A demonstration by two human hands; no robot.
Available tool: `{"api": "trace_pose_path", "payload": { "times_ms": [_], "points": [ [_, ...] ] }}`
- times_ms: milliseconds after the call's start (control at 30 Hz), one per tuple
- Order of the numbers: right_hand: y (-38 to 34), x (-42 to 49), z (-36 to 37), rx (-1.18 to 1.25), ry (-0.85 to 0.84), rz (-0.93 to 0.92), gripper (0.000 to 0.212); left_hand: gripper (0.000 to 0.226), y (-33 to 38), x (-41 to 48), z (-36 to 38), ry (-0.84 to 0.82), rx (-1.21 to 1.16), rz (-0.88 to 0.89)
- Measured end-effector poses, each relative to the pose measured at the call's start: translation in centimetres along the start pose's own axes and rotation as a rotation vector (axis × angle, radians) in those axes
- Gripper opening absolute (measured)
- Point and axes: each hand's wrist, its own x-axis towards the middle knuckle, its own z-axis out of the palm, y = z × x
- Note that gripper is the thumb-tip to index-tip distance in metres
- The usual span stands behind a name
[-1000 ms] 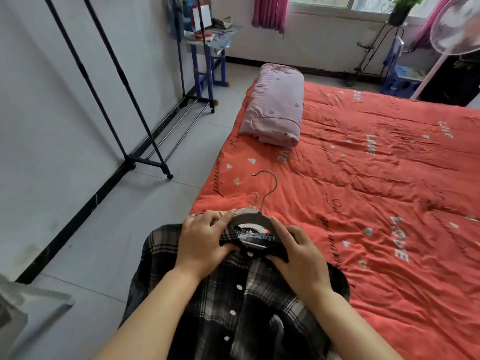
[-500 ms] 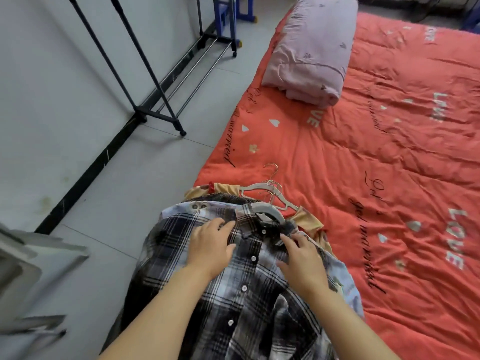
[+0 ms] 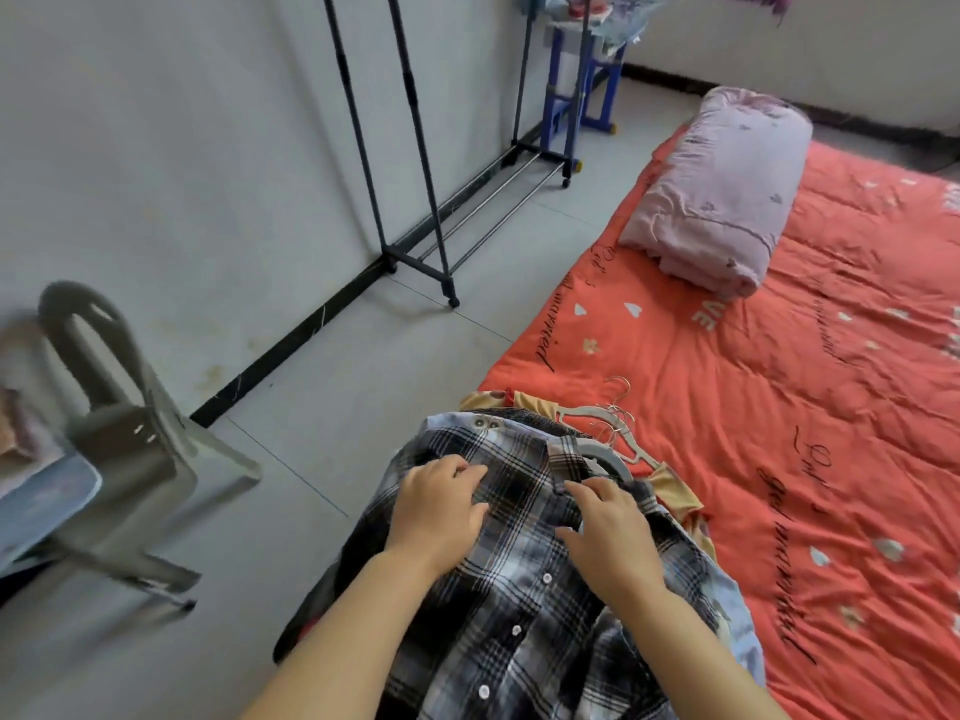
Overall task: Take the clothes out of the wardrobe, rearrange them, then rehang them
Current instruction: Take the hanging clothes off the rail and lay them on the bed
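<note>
A black-and-white plaid shirt [image 3: 519, 605] lies on top of a pile of clothes at the bed's near left corner, still on a grey hanger [image 3: 605, 459]. My left hand [image 3: 441, 506] rests flat on the shirt's left shoulder, fingers spread. My right hand [image 3: 608, 532] rests on the shirt beside the collar, fingers relaxed. Under the shirt show a yellow garment [image 3: 675, 491] and several more hangers [image 3: 608, 418] with metal hooks. The empty black clothes rack [image 3: 410, 148] stands against the wall at the left.
The red quilt [image 3: 779, 397] covers the bed, with a folded pink blanket [image 3: 727, 184] at its far end. A grey plastic chair [image 3: 119, 439] stands at the left. A blue table [image 3: 576, 70] with clutter is beyond the rack. Grey tiled floor lies between rack and bed.
The shirt went from held up by its hanger to laid flat on the pile. Both hands moved from the hanger to the shirt's shoulders. My view swung left, bringing the chair in.
</note>
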Motion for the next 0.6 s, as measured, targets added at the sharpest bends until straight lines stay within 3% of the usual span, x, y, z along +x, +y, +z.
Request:
{"api": "trace_pose_path", "payload": {
  "times_ms": [267, 467, 600],
  "points": [
    [-16.7, -6.3, -1.6, -0.124, 0.039, -0.362, 0.054, 0.042, -10.6, -15.9, -10.2, 0.277, 0.030, -0.254],
    [-32.8, -16.6, 2.0, -0.156, 0.013, -0.729, 0.053, 0.045, -19.1, -36.6, -15.4, 0.404, 0.055, -0.593],
    [-43.4, -26.0, 6.2, -0.200, -0.009, -0.994, 0.050, 0.048, -23.5, -52.6, -16.7, 0.574, 0.103, -0.806]
  ]
}}
